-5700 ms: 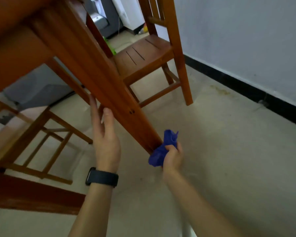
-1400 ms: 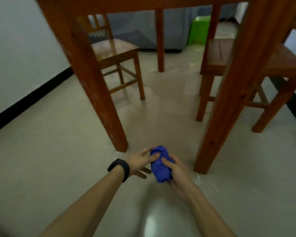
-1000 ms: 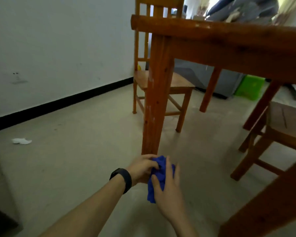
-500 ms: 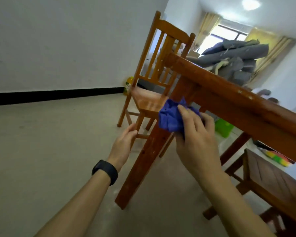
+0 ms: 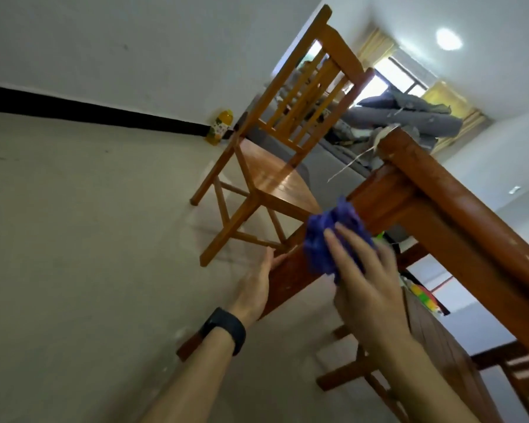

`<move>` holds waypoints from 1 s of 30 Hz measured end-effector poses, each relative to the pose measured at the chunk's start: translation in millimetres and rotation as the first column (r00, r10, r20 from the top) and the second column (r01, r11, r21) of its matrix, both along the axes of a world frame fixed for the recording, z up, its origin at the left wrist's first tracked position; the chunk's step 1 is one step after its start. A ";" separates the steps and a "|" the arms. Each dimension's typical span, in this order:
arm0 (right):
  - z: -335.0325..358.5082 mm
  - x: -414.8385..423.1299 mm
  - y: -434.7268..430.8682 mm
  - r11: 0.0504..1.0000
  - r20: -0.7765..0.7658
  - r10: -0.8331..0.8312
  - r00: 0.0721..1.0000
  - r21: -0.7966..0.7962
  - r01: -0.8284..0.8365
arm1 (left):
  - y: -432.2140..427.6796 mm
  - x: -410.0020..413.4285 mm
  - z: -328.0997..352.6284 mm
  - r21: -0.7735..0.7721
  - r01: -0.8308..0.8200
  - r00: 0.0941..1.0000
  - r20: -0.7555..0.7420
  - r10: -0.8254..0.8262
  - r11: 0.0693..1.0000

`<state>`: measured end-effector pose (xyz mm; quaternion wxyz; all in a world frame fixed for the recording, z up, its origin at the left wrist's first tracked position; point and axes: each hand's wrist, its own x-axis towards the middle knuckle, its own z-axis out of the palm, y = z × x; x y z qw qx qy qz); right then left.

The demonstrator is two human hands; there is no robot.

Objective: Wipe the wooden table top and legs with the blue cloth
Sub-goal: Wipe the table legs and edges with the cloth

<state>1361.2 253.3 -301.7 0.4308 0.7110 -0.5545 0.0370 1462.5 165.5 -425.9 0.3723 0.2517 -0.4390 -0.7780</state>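
Observation:
The view is strongly tilted. The wooden table (image 5: pixel 458 215) runs from its corner at upper right down to the right edge, and one leg (image 5: pixel 290 270) slants down to the floor. The blue cloth (image 5: pixel 327 239) is bunched against the upper part of that leg, just under the corner. My right hand (image 5: pixel 367 279) presses the cloth to the leg with straight, spread fingers. My left hand (image 5: pixel 257 285), with a black watch on the wrist, rests flat against the leg's left side, lower down.
A wooden chair (image 5: pixel 275 154) stands behind the leg by the white wall. A yellow bottle (image 5: pixel 220 126) sits on the floor at the black skirting. Another chair (image 5: pixel 434 346) is under the table at right. A grey sofa with bedding (image 5: pixel 406 117) lies beyond.
Earlier both hands held the cloth at the foot of the leg. The right hand carried it up to the top; since half a second ago it has slid slightly down, and the left hand came onto the leg.

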 end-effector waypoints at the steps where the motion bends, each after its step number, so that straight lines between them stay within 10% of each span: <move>1: 14.0 2.3 -11.3 0.987 0.080 -0.070 0.994 -0.142 0.080 | -0.7 1.5 0.7 0.003 0.010 1.000 0.011 -0.010 1.000; 3: 12.6 1.8 -29.1 0.948 0.155 -0.195 0.969 -0.222 0.226 | -2.5 1.6 2.4 -0.008 0.032 0.999 0.012 -0.032 0.999; 8: -61.4 -3.9 -5.9 0.955 0.015 -0.169 0.986 0.250 0.160 | -7.2 0.6 -1.6 -0.057 0.053 0.998 -0.037 -0.055 0.997; 14: 18.1 -11.9 -27.8 0.949 0.204 -0.139 0.969 -0.251 0.189 | -5.3 2.0 -4.4 -0.060 0.018 0.995 0.095 -0.012 0.998; 20: -124.2 -49.1 14.4 0.877 0.226 -0.160 0.961 0.479 0.033 | -0.1 25.8 -0.7 -0.180 0.008 0.976 0.216 0.032 0.984; 27: -93.4 -35.0 -10.2 0.964 0.340 0.070 0.938 -0.264 0.023 | 7.7 29.0 -13.9 -0.224 -0.044 0.922 0.367 0.126 0.973; 30: -123.0 -43.7 -19.1 0.984 0.370 -0.031 0.928 -0.150 0.093 | 10.8 18.0 -3.1 -0.260 -0.020 0.911 0.392 0.124 0.966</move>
